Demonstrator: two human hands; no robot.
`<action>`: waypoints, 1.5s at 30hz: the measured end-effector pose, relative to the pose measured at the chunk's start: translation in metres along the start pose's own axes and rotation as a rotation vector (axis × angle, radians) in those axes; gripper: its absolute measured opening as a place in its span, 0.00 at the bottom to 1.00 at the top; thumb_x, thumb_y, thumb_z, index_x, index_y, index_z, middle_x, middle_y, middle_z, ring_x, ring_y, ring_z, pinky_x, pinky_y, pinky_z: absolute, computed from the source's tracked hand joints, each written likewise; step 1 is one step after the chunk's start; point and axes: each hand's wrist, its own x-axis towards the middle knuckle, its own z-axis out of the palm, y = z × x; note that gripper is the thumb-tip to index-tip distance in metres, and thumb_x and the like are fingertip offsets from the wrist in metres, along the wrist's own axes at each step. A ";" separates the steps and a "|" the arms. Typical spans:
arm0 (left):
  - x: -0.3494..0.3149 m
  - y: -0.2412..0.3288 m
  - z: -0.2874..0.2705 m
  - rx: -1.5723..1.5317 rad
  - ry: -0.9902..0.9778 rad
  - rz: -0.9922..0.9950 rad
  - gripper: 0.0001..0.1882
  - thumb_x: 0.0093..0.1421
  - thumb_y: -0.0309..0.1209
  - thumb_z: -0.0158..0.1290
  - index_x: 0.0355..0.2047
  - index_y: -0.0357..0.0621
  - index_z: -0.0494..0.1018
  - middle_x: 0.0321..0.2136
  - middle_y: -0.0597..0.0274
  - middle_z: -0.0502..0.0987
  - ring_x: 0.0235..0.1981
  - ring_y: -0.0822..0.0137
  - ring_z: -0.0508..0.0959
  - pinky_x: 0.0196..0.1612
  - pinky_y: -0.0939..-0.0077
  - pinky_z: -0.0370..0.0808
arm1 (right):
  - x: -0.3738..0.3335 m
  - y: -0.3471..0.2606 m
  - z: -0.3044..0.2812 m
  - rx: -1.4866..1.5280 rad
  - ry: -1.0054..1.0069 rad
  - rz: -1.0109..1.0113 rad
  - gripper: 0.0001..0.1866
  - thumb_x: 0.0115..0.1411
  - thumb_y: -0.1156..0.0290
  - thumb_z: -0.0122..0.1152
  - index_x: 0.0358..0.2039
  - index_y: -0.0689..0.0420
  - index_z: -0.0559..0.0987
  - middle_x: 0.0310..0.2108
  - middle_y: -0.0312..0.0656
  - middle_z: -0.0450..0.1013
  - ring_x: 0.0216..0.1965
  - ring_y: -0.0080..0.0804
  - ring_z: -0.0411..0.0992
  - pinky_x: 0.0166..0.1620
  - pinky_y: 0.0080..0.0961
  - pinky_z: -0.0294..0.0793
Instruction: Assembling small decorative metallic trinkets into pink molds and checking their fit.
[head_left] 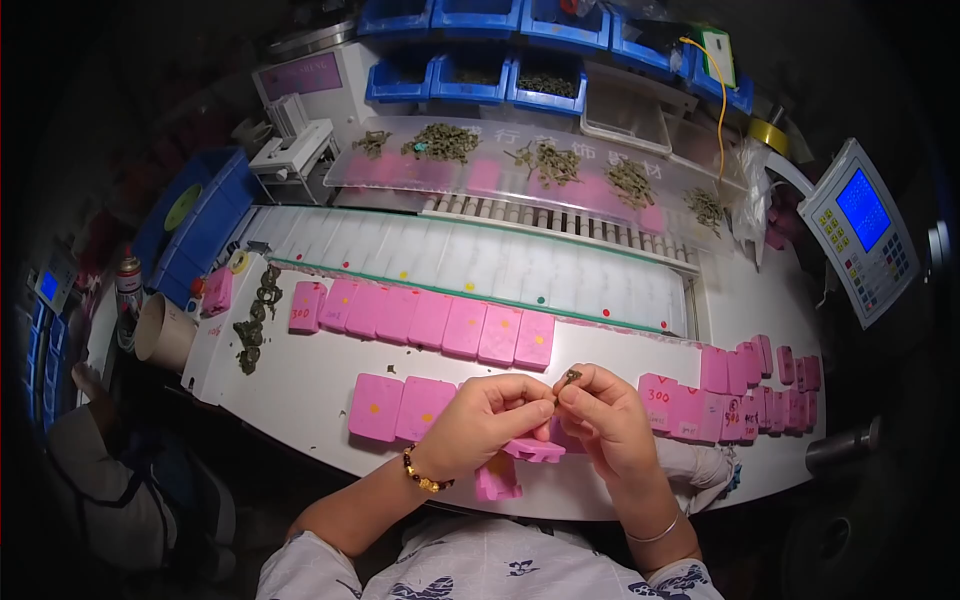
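My left hand (488, 420) and my right hand (612, 412) meet near the table's front edge, fingertips almost touching. Between the thumb and forefinger of the right is a small dark green piece (572, 377). The left thumb and forefinger are pinched together beside it; what they grip is hidden. Just below my fingers are a notched pink mould half (536, 450) and another pink mould part (498, 480). Whether the left hand's lower fingers touch them I cannot tell. Two pink mould blocks (375, 408) lie left of my left hand.
Behind my hands runs a row of pink mould blocks (430, 320); more blocks (672, 405) stand at right. A clear shelf (500, 178) bears heaps of green pieces. Blue bins (470, 80) stand behind it. At right is a keypad display (862, 225), at left a brown cup (163, 330).
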 end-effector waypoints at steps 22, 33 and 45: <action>-0.007 0.016 -0.012 -0.059 -0.414 -0.292 0.09 0.59 0.30 0.48 0.28 0.36 0.72 0.21 0.61 0.74 0.22 0.73 0.76 0.27 0.81 0.73 | -0.009 -0.017 0.010 -0.673 -0.368 -0.516 0.04 0.55 0.81 0.63 0.32 0.61 0.82 0.29 0.38 0.71 0.31 0.28 0.69 0.33 0.22 0.68; -0.005 0.024 -0.012 0.464 0.043 0.180 0.08 0.64 0.29 0.54 0.37 0.36 0.77 0.26 0.67 0.78 0.27 0.79 0.74 0.31 0.82 0.71 | 0.007 -0.010 0.016 -0.798 0.030 -0.568 0.04 0.55 0.81 0.66 0.30 0.60 0.80 0.28 0.34 0.68 0.27 0.16 0.62 0.28 0.14 0.60; 0.029 0.064 -0.083 0.531 0.217 0.141 0.08 0.63 0.31 0.55 0.34 0.39 0.78 0.27 0.71 0.76 0.29 0.81 0.74 0.34 0.83 0.73 | 0.019 0.005 0.010 -0.544 0.093 -0.319 0.19 0.55 0.80 0.67 0.49 0.62 0.78 0.34 0.32 0.68 0.29 0.12 0.63 0.30 0.09 0.63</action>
